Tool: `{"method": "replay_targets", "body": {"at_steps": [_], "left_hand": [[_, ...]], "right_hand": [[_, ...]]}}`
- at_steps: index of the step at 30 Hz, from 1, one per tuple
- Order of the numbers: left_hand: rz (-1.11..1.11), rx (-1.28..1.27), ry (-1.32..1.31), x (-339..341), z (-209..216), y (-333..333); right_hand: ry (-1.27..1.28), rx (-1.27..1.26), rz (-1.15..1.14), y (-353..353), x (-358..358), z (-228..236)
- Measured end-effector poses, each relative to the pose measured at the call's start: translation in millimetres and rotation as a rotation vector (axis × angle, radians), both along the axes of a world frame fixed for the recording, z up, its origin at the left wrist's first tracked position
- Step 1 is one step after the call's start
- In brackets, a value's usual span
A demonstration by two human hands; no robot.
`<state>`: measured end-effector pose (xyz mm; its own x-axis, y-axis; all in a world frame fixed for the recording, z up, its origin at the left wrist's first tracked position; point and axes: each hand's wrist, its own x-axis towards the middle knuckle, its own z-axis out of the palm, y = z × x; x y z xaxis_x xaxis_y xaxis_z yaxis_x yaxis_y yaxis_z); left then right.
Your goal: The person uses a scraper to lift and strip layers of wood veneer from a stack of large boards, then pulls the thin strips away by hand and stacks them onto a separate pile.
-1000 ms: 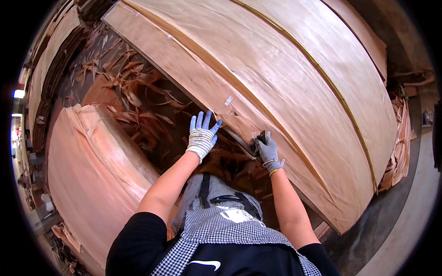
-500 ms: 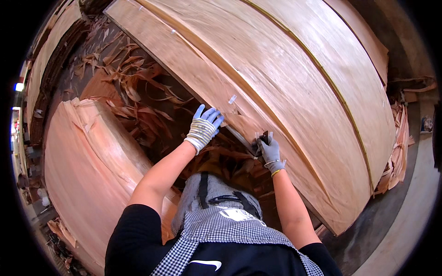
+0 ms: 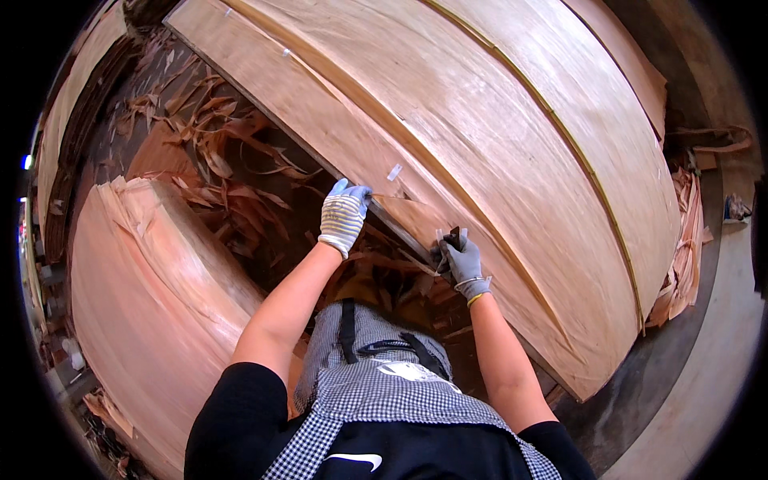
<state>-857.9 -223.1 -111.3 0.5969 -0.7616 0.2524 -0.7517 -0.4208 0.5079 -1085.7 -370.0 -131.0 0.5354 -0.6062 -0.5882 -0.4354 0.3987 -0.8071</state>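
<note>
A wide pale wood veneer sheet [image 3: 448, 120] lies on top of a stack in front of me. My left hand [image 3: 345, 216], in a striped glove with blue fingers, is closed on the veneer's near edge. To its right, my right hand [image 3: 462, 262], in a grey glove, is closed around a small dark tool [image 3: 454, 237] whose kind I cannot make out. Bits of clear tape appear to cling to that glove. Between the hands, a darker veneer piece [image 3: 412, 218] lies along the edge. A short tape strip [image 3: 394, 172] sticks to the sheet above it.
Another stack of reddish veneer [image 3: 148, 264] stands at my left. Torn veneer scraps [image 3: 228, 152] litter the floor between the stacks. More crumpled veneer [image 3: 680, 256] hangs beyond the right end. A long ridge and a dark seam [image 3: 560, 120] run along the big sheet.
My left hand has shifted slightly left, its spread fingers drawing together at the veneer edge. My right hand stays near the same spot with the dark tool. The whole view has shifted slightly.
</note>
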Motion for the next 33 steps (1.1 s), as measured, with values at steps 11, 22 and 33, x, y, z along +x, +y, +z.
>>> {"method": "replay_targets", "body": {"at_steps": [11,22,33], "left_hand": [[-0.469,0.184,-0.073,-59,23,19],[-0.279,0.238,-0.135,-41,-2,19],[-0.302,0.351,-0.184,-30,-8,-3]], "right_hand": [[-0.032,-0.086,0.029,0,-4,-15],[0.053,-0.075,0.167,12,22,6],[0.275,-0.367,0.193,28,109,2]]}}
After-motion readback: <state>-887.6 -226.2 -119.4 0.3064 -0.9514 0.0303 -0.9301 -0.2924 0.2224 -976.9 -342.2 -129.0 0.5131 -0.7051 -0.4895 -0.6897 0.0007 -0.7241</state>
